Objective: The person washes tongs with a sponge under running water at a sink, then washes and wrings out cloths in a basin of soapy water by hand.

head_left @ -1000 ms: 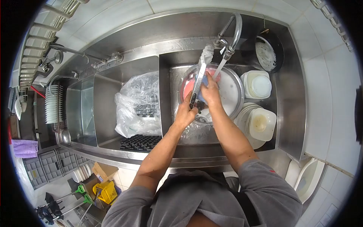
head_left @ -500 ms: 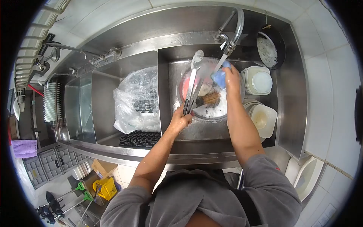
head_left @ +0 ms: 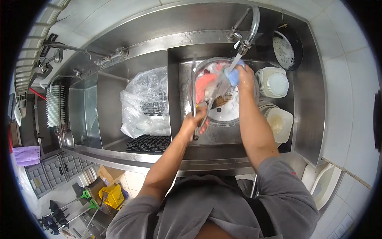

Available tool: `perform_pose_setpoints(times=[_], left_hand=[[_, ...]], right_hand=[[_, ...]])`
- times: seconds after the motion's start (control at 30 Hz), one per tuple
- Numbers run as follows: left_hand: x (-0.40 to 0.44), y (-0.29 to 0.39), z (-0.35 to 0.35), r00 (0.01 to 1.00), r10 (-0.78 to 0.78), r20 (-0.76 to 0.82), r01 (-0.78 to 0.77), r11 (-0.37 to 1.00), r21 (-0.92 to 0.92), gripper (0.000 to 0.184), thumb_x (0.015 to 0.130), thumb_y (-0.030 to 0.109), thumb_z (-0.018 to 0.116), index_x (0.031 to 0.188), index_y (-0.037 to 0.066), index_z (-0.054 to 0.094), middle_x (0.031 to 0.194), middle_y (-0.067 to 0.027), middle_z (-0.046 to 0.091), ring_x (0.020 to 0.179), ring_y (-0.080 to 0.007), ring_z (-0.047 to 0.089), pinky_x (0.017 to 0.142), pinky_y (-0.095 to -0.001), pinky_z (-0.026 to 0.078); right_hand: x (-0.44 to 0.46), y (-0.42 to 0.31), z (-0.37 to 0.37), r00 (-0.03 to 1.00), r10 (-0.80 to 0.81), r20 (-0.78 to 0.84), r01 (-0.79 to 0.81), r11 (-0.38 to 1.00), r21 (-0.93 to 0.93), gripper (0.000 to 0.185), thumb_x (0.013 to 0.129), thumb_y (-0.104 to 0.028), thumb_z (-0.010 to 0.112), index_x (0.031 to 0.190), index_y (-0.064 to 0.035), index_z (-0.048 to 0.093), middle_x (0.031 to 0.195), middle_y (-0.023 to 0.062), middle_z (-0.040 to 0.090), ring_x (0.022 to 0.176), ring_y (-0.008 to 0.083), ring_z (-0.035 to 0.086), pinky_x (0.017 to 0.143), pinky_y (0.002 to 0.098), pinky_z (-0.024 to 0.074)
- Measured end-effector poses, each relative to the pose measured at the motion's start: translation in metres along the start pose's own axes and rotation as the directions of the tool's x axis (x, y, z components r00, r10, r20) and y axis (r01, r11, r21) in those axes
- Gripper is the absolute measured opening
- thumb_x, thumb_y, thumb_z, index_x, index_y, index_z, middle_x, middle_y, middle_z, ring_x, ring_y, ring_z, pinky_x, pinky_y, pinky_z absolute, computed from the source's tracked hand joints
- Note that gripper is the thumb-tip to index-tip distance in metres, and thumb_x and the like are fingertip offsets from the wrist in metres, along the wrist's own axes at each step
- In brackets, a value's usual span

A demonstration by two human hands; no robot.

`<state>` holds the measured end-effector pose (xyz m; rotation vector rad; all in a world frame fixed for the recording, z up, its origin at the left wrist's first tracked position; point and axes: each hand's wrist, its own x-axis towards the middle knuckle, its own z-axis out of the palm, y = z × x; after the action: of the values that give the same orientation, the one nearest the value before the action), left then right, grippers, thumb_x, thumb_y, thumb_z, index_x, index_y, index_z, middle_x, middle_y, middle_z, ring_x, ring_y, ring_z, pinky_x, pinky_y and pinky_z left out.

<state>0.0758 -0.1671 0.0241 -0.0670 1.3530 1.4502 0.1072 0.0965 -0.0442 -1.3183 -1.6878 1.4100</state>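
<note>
My left hand (head_left: pixel 195 120) is closed around the lower end of a pair of metal tongs (head_left: pixel 194 89). Their arms spread apart over a round tub (head_left: pixel 223 124), blurred by motion. Under the running faucet (head_left: pixel 254 30), my right hand (head_left: pixel 246 77) grips a blue cloth (head_left: pixel 232 77). One arm of the tongs reaches toward this cloth; spray hides whether they touch. White suds (head_left: pixel 229 114), a pinkish-red item (head_left: pixel 203 87) and a brown bristly or wooden item (head_left: pixel 223 100) lie in the tub.
Stacked square dishes (head_left: pixel 277 84) and more dishes (head_left: pixel 279 124) stand right of the tub. A dark pan (head_left: pixel 296 49) with suds leans in the back corner. The neighbouring sink holds clear plastic (head_left: pixel 133 97) and a black mat (head_left: pixel 147 144). Plates (head_left: pixel 55 105) stand racked far left.
The tongs have swung from close-together arms to widely spread, with one arm moved left. My left hand has turned. The blue cloth has shifted slightly down within my right hand.
</note>
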Motion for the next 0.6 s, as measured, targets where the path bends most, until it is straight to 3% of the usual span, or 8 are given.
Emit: perform_pose_setpoints(times=[0.03,0.07,0.13,0.27,0.37,0.43,0.5,0.6], left_hand=[[0.015,0.006,0.0,1.0,0.002,0.0,-0.002,1.0,-0.006,0.025,0.089,0.021,0.055,0.101,0.0,0.056,0.062,-0.0068,0.053,0.041,-0.014,0.046,0.036,-0.0267,0.034],[0.029,0.008,-0.001,0.996,0.001,0.092,0.008,0.995,-0.098,0.024,0.09,0.021,0.056,0.102,0.001,0.056,0.063,-0.0072,0.053,0.042,-0.0141,0.046,0.037,-0.0263,0.034],[0.051,0.019,0.011,0.98,0.012,0.2,0.026,0.982,-0.187,0.023,0.09,0.021,0.057,0.103,0.001,0.057,0.064,-0.0075,0.053,0.043,-0.0143,0.047,0.037,-0.0259,0.034],[0.083,0.028,0.035,0.997,0.079,0.002,-0.076,0.973,-0.22,0.016,0.09,0.02,0.059,0.091,0.005,0.055,0.063,-0.0053,0.052,0.045,-0.0145,0.047,0.043,-0.0251,0.038],[0.106,0.022,0.042,0.995,0.097,-0.025,-0.1,0.931,-0.352,0.008,0.089,0.012,0.059,0.089,0.006,0.054,0.069,-0.0047,0.054,0.056,-0.0153,0.053,0.054,-0.0274,0.046],[0.123,0.018,0.056,0.979,0.193,-0.058,-0.19,0.791,-0.581,0.008,0.089,0.009,0.059,0.086,0.006,0.053,0.072,-0.0048,0.055,0.061,-0.0161,0.055,0.058,-0.0287,0.049],[0.129,0.02,0.07,0.976,0.217,-0.027,-0.197,0.82,-0.537,0.011,0.089,0.012,0.062,0.086,0.007,0.052,0.074,-0.0047,0.056,0.063,-0.0163,0.055,0.061,-0.0287,0.049],[0.13,0.029,0.076,0.957,0.265,0.122,-0.2,0.902,-0.383,0.014,0.089,0.018,0.061,0.081,0.008,0.056,0.068,-0.0039,0.054,0.064,-0.0162,0.053,0.062,-0.0304,0.045]], right_hand=[[-0.008,0.0,0.0,0.98,0.184,0.076,-0.199,0.878,0.435,0.027,0.072,-0.02,0.062,0.091,-0.0015,0.065,0.086,0.0127,0.065,0.079,0.0273,0.062,0.075,0.0348,0.0488],[-0.025,0.004,0.006,0.949,0.286,0.131,-0.31,0.784,0.538,0.029,0.071,-0.02,0.063,0.092,-0.001,0.066,0.084,0.0055,0.062,0.079,0.0171,0.058,0.072,0.0283,0.0463],[-0.073,-0.007,0.026,0.949,0.299,0.097,-0.291,0.722,0.628,0.028,0.073,-0.02,0.062,0.091,0.0008,0.065,0.082,0.0056,0.061,0.077,0.0146,0.058,0.07,0.0253,0.0451],[-0.082,0.024,-0.007,0.978,0.126,0.165,-0.201,0.767,0.609,0.03,0.074,-0.014,0.058,0.101,-0.0002,0.063,0.087,0.0075,0.063,0.079,0.0149,0.059,0.073,0.0253,0.0458],[-0.096,0.002,-0.046,0.944,0.215,0.251,-0.327,0.726,0.605,0.035,0.073,-0.011,0.056,0.106,-0.0004,0.062,0.091,0.0099,0.065,0.083,0.0157,0.062,0.074,0.0278,0.0481],[-0.115,0.013,-0.031,0.975,0.156,0.16,-0.22,0.797,0.563,0.032,0.077,-0.014,0.059,0.105,0.0017,0.061,0.093,0.0169,0.066,0.084,0.0248,0.065,0.074,0.0337,0.0503],[-0.135,0.006,-0.012,0.952,-0.297,0.081,0.305,0.943,-0.131,0.034,0.081,-0.021,0.062,0.107,0.0015,0.059,0.094,0.0238,0.064,0.083,0.0347,0.065,0.073,0.0387,0.0503],[-0.127,0.0,-0.019,0.972,-0.202,0.122,0.231,0.917,-0.324,0.039,0.081,-0.032,0.066,0.101,0.0015,0.06,0.082,0.02,0.064,0.081,0.0266,0.066,0.069,0.037,0.0488]])
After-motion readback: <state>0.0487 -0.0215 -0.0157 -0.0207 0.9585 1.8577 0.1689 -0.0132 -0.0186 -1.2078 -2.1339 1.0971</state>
